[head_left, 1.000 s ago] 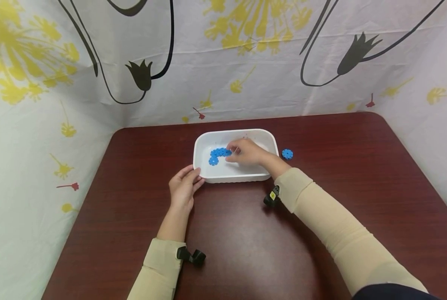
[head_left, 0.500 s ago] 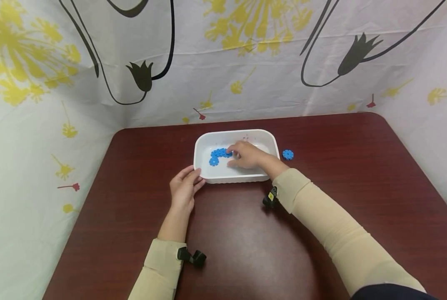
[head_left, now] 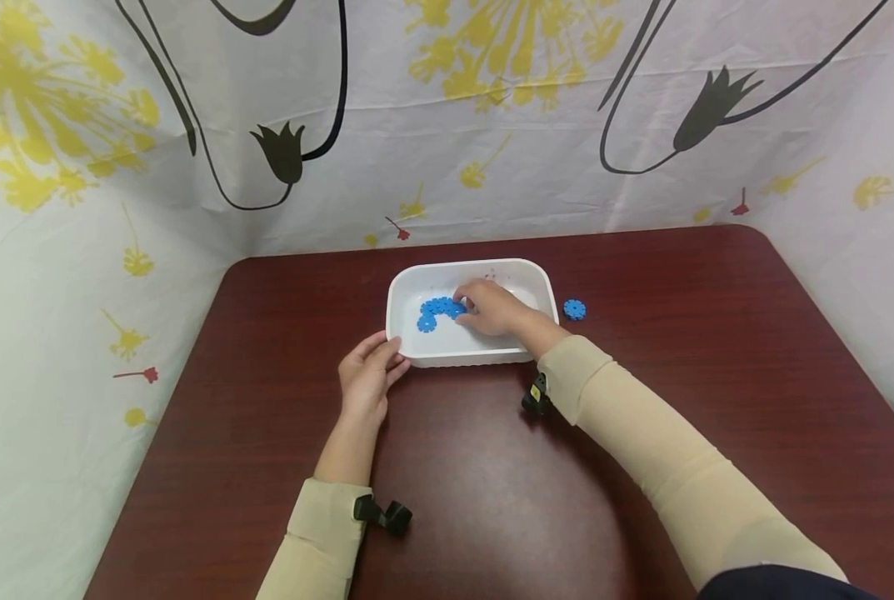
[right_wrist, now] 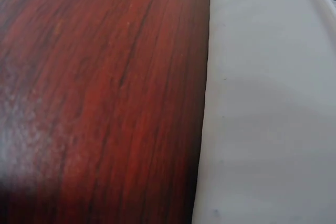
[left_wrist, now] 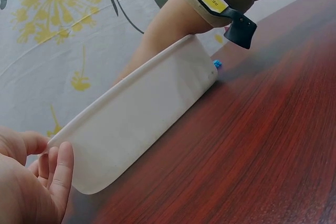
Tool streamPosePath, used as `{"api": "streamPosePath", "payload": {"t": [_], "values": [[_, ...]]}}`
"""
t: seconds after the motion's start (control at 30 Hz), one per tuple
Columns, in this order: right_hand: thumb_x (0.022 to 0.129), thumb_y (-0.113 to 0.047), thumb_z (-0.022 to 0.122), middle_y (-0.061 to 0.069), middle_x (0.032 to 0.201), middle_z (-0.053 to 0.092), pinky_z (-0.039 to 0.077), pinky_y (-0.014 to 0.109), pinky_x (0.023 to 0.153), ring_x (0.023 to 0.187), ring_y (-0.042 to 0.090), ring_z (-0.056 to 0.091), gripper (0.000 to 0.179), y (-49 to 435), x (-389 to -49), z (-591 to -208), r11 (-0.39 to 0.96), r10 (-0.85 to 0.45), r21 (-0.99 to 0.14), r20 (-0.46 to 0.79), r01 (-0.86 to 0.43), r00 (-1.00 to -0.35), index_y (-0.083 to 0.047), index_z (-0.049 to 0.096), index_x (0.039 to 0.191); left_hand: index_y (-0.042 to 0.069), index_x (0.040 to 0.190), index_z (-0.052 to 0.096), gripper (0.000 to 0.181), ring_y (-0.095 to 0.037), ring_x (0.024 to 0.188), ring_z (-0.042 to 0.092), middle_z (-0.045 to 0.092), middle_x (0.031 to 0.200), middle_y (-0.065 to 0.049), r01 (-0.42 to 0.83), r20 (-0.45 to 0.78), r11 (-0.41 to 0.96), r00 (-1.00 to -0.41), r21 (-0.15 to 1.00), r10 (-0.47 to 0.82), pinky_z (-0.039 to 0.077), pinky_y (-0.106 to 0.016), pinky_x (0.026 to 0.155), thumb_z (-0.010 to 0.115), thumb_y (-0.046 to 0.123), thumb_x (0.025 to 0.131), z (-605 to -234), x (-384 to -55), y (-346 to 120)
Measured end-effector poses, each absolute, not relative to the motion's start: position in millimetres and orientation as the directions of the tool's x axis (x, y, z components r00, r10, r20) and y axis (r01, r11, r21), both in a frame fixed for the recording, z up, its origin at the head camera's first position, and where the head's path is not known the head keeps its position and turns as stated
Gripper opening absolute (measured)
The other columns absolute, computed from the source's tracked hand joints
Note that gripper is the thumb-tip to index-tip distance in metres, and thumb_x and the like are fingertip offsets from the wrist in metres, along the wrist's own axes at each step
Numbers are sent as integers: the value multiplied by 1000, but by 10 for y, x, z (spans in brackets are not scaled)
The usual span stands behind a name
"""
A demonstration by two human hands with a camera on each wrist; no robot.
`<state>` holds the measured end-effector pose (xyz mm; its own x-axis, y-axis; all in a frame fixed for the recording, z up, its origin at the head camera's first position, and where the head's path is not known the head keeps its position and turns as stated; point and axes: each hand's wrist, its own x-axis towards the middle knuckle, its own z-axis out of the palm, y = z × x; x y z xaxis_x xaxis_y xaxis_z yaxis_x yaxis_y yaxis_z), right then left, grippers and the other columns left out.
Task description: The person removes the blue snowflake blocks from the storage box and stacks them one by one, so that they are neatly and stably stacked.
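A white plastic tray point(head_left: 476, 358) stands near the back of the table. My left hand point(head_left: 366, 377) grips its front left corner; in the left wrist view the thumb lies at the rim and the fingers against the outer wall. Several blue notched discs point(head_left: 427, 322) lie in the tray's left half, some in an overlapping row. Reaching over the front wall, my right hand point(head_left: 493, 310) has its fingers and thumb about the row's right-end disc point(head_left: 457, 312). The right wrist view shows only the tray's outer wall point(right_wrist: 268, 103) and table, with the hand hidden.
Another blue disc point(head_left: 574, 310) lies on the dark red wooden table point(head_left: 491, 483) just right of the tray. A white patterned cloth point(head_left: 461, 192) hangs behind and at the sides. Black wrist cameras point(head_left: 383, 514) are strapped to the beige sleeves.
The right thumb has moved in toward the fingers at the right end of the disc row, after standing apart half a second ago. My left hand keeps its grip on the tray.
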<state>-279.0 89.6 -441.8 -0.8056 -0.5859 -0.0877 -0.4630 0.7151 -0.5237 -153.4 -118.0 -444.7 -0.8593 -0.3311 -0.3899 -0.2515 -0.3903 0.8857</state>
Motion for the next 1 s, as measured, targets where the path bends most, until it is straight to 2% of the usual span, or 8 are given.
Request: {"api": "streamPosePath", "payload": {"t": [0.17,0.4,0.63,0.73,0.87,1.0], "values": [[95,-17,71,15,111,61,48,42,100,106,29,55,29,877,-2792,-4423,719,-582,-519,-85,-462,-809,-2,64,119,2,125,65,35,-13,71,67,67,96,-11,-255,-389,-382,-859,888,-333,64,-31,76,74,7,92,-4440,-1528,-1185],[96,-19,70,16,122,56,45,42,107,114,29,53,39,861,-2799,-4411,731,-574,-517,-112,-446,-811,0,60,129,1,125,65,35,-13,70,67,67,98,-12,-241,-378,-386,-865,890,-331,64,-30,74,74,6,92,-4430,-1521,-1187],[95,-16,72,16,113,60,47,41,101,106,29,55,30,875,-2809,-4422,710,-574,-554,-97,-435,-813,-1,58,116,1,127,64,36,-12,70,67,67,98,-11,-241,-373,-384,-871,891,-320,64,-30,72,73,7,93,-4434,-1526,-1190],[95,-15,72,15,112,63,47,42,101,104,28,57,33,896,-2815,-4434,706,-574,-565,-102,-428,-812,-2,56,121,1,126,64,35,-12,69,66,66,98,-11,-240,-374,-387,-870,890,-322,64,-30,72,73,6,93,-4435,-1524,-1191],[92,-16,76,15,110,66,49,41,98,101,27,60,46,937,-2820,-4443,708,-558,-584,-116,-398,-821,-3,54,131,1,126,64,36,-12,70,66,66,97,-11,-249,-381,-385,-868,889,-318,64,-30,73,73,7,92,-4440,-1521,-1191],[90,-16,78,15,108,67,52,39,93,97,26,61,45,969,-2819,-4437,703,-563,-589,-118,-398,-818,0,59,129,1,126,64,36,-12,70,66,66,96,-9,-254,-385,-385,-868,887,-314,64,-30,73,74,7,92,-4444,-1515,-1189]]}}
